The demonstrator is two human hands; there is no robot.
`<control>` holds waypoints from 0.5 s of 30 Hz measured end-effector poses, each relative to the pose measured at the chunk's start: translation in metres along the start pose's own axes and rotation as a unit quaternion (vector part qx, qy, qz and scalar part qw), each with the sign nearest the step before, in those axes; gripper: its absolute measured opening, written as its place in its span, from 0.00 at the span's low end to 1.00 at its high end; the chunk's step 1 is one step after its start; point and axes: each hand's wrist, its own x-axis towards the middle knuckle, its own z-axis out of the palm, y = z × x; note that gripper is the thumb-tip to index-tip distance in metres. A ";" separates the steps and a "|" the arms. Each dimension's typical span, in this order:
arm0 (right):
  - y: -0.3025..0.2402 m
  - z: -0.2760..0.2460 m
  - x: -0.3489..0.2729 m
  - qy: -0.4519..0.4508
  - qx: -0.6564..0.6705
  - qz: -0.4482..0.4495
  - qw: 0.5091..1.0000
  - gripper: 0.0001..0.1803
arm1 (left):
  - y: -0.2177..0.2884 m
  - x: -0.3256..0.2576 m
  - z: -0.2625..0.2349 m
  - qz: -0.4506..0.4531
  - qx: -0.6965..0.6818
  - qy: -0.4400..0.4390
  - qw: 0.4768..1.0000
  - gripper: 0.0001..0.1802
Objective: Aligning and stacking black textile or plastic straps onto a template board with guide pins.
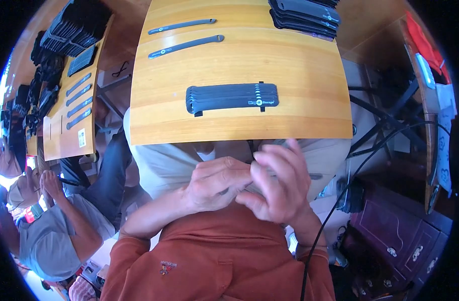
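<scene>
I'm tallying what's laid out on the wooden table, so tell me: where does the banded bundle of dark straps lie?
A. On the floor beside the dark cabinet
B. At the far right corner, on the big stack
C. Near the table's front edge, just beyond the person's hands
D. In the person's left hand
C: the banded bundle of dark straps lies flat on the wooden table near its front edge, just beyond the left hand and right hand.

left hand (pixel 217 183) and right hand (pixel 279 185) touching at lap | strap bundle (pixel 233 98) on wooden table (pixel 289 60)

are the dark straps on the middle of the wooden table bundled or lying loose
Bundled: the dark straps lie stacked side by side, with a thin band crossing them near each end.
</scene>
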 end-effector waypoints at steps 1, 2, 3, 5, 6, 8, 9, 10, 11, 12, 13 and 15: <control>0.007 0.002 -0.004 -0.001 0.002 -0.001 1.000 0.18 | 0.001 -0.004 -0.003 -0.022 0.007 0.009 1.000 0.14; 0.019 0.001 -0.014 -0.058 0.110 0.057 0.991 0.17 | 0.003 -0.002 -0.004 -0.037 0.021 0.025 0.999 0.13; 0.027 0.000 -0.020 -0.115 0.217 0.115 0.963 0.16 | 0.002 -0.003 -0.008 -0.037 0.020 0.024 0.999 0.13; 0.032 -0.005 -0.016 -0.113 0.230 0.118 0.959 0.14 | 0.002 -0.008 -0.020 -0.153 0.044 0.004 0.987 0.12; 0.037 -0.007 -0.017 -0.135 0.216 0.136 0.958 0.13 | 0.000 -0.011 -0.022 -0.175 0.043 0.043 0.983 0.09; 0.040 -0.011 -0.016 -0.163 0.201 0.179 0.949 0.10 | -0.005 -0.017 -0.030 -0.197 0.046 0.057 0.978 0.09; 0.042 -0.010 -0.017 -0.164 0.204 0.178 0.949 0.10 | -0.006 -0.020 -0.032 -0.218 0.047 0.070 0.972 0.08; 0.046 -0.008 -0.017 -0.166 0.186 0.186 0.950 0.10 | -0.006 -0.021 -0.033 -0.256 0.019 0.095 0.962 0.07; 0.049 -0.008 -0.017 -0.168 0.168 0.195 0.952 0.10 | -0.006 -0.023 -0.035 -0.257 0.021 0.097 0.961 0.07; 0.051 -0.009 -0.016 -0.181 0.165 0.233 0.941 0.09 | -0.008 -0.024 -0.039 -0.283 0.038 0.113 0.952 0.07; 0.054 -0.009 -0.017 -0.182 0.165 0.233 0.941 0.09 | -0.010 -0.024 -0.042 -0.309 0.053 0.128 0.941 0.08; 0.065 -0.007 -0.022 -0.172 0.155 0.291 0.928 0.09 | -0.016 -0.025 -0.047 -0.325 0.041 0.153 0.932 0.08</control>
